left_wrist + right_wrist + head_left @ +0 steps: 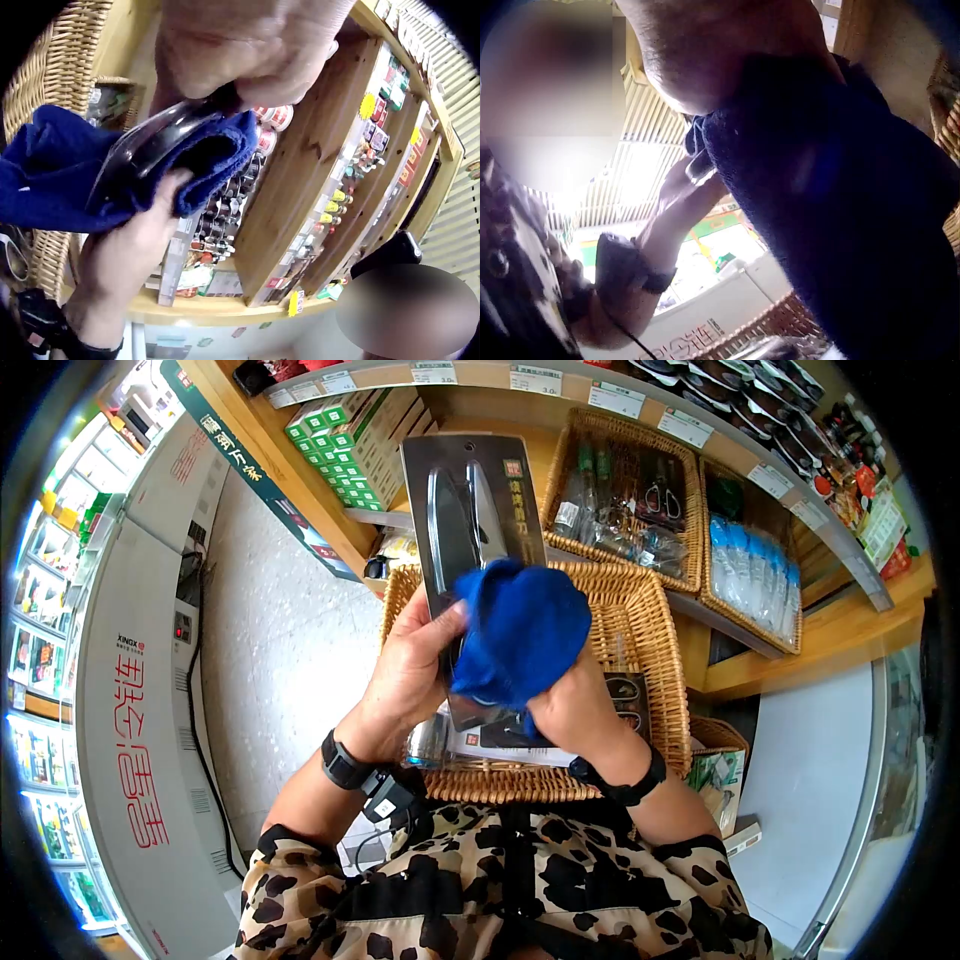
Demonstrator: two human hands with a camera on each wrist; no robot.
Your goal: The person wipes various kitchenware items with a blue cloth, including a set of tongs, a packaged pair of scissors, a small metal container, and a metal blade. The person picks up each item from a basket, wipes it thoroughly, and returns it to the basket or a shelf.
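In the head view, my left hand (405, 665) grips the left edge of a dark blister-packed card (520, 490) with a black handle and shiny metal part, held upright above a basket. My right hand (580, 705) holds a bunched blue cloth (520, 630) against the front of the pack, covering its lower middle. The left wrist view has my left hand (247, 52) on the glossy pack (157, 142), with the cloth (60, 172) folded around it and my right hand (131, 251) beneath. Dark cloth (840, 202) fills much of the right wrist view, hiding the right fingertips.
Under the hands is a wicker basket (665, 660) holding a can (428, 740) and other packs. Shelves ahead carry green-and-white boxes (350, 450) and two smaller baskets of goods (695, 510). A white freezer (140, 710) stands left across the aisle floor (270, 660).
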